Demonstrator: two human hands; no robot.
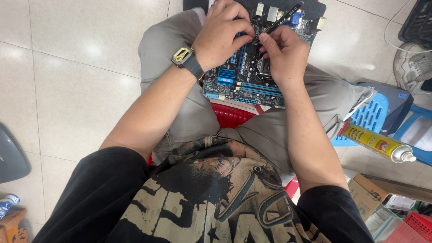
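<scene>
1. Black and slim, a tool (282,19) is pinched in the fingers of the right hand (283,54), its tip down on the circuit board (245,74).
2. Left hand (220,31), with a gold-faced wristwatch (183,56) on its wrist, presses curled fingers onto the board's upper part, holding it.
3. That dark board with blue slots lies across the person's lap, on grey trousers (189,117).
4. Red stool (230,116) shows between the thighs.
5. Near the right knee, a yellow spray can (377,143) lies on its side beside a blue plastic stool (371,118), on the pale tiled floor (76,76).
</scene>
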